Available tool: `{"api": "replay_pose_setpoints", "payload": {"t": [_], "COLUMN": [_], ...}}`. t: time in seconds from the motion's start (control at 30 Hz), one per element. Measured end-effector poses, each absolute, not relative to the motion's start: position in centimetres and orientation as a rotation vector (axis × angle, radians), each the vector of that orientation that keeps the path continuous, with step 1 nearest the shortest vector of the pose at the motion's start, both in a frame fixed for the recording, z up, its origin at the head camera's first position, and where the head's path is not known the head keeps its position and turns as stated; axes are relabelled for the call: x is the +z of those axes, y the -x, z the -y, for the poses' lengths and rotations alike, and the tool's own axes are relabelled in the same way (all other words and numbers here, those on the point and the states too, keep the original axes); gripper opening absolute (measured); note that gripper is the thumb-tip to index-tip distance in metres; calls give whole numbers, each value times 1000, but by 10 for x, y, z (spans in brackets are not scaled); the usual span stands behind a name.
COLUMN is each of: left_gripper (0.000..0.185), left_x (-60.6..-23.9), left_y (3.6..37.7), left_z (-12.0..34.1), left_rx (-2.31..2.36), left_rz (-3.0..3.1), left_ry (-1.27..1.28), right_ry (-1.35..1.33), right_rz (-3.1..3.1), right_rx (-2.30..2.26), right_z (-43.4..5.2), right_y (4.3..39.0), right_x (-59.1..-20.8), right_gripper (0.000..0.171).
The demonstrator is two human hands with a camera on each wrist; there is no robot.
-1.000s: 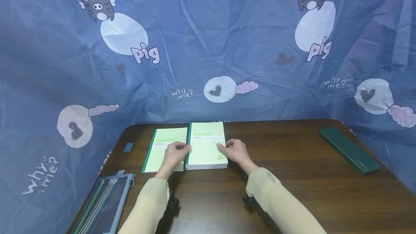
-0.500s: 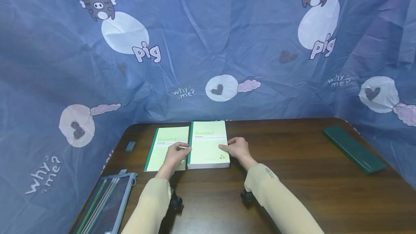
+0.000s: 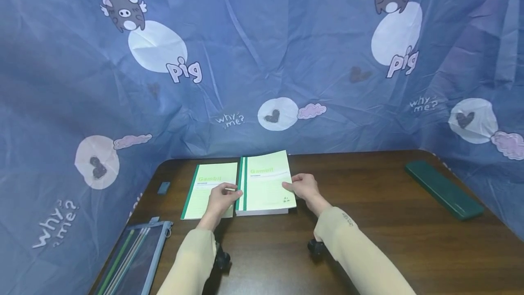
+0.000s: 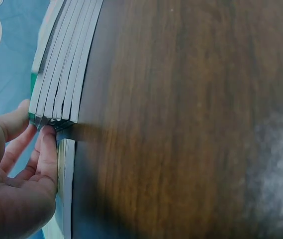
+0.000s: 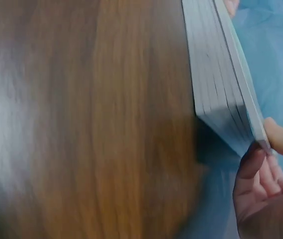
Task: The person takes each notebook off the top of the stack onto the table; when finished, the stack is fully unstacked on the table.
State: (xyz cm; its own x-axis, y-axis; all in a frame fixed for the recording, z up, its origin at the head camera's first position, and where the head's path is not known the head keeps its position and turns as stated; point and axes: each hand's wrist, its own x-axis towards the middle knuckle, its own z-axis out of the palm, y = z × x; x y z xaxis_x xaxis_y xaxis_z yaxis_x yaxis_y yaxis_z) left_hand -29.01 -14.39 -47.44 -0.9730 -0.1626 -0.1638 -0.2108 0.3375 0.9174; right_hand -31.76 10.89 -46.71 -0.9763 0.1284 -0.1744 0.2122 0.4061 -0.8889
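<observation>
Fingers of the right hand (image 3: 304, 188) pinch the right edge of the top green-spined "Gambit" notebook (image 3: 268, 183), thumb on the cover and fingers beneath. That notebook lies on the stack (image 3: 262, 212) but juts out past its right side, raised a little at the pinched edge (a strip of the cover below shows beside its spine). The left hand (image 3: 220, 201) touches the stack's spine side with thumb and fingertips; whether they pinch, I cannot tell. Just left of the stack, a single matching notebook (image 3: 202, 195) lies on the brown table (image 3: 368, 240). Farther left of the stack sits a small blue block (image 3: 163, 188); well right of it, a dark green case (image 3: 444, 189).
</observation>
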Motion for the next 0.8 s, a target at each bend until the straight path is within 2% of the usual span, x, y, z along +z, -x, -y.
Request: {"api": "replay_pose_setpoints", "payload": {"t": [0.37,0.67,0.8], "left_gripper": [31,30,29], "left_x": [-473,-473,-474], "left_y": [289,288,287], "left_z": [144,144,144], "left_rx": [1730,1730,1733], "left_rz": [-2568,-2569,-2576], "left_ry": [342,354,358], "right_ry": [-294,-320,-357], "right_rz": [-2426,-2372,-2354], "right_rx": [-1722,-1681,-1683], "right_z": [-163,-208,-226], "right_y": [324,326,325], "right_x": [-457,-456,-460], "right_gripper": [39,52,53]}}
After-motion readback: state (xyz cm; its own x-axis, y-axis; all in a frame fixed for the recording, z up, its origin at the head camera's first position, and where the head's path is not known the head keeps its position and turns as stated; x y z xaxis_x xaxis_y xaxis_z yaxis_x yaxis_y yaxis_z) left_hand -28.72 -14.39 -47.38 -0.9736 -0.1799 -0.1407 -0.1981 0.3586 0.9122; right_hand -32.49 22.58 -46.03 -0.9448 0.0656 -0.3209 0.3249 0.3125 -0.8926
